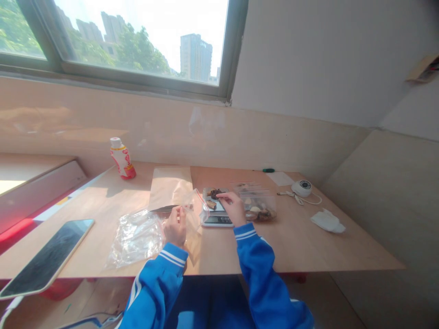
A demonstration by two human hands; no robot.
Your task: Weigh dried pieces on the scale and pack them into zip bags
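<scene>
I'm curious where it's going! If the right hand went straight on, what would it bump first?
The right hand points at the dark food piece on the kitchen scale's tray, so it would probably meet that first. It looks very close, maybe touching.

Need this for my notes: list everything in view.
wooden table: 1, tan, under everything
drink bottle: 1, white and red, left
kraft envelope: 1, brown, mid-table
crumpled plastic bag: 1, clear, left
zip bag: 1, clear, left hand
digital scale: 1, white, centre
food pieces: few, brown, on scale
filled bag: 1, clear, beside scale
tablet: 1, black, left edge
corded device: 1, white, far right
tissue: 1, white, right
window: 1, grey, above
left hand: 1, pinching zip bag
right hand: 1, at scale pieces
</scene>
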